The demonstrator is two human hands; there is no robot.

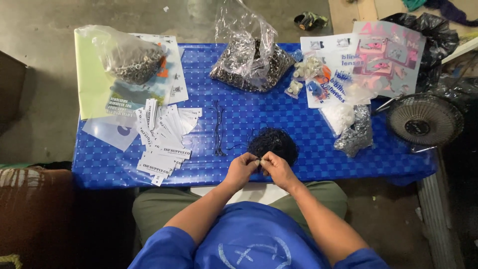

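Single view: a head-worn camera, positioned above the seated person and facing almost straight down. The low blue table spans the frame's middle, its far edge toward the top. The person's shoulders and forearms enter from the bottom edge. Range is moderate: the whole tabletop fits, with concrete floor visible around it.
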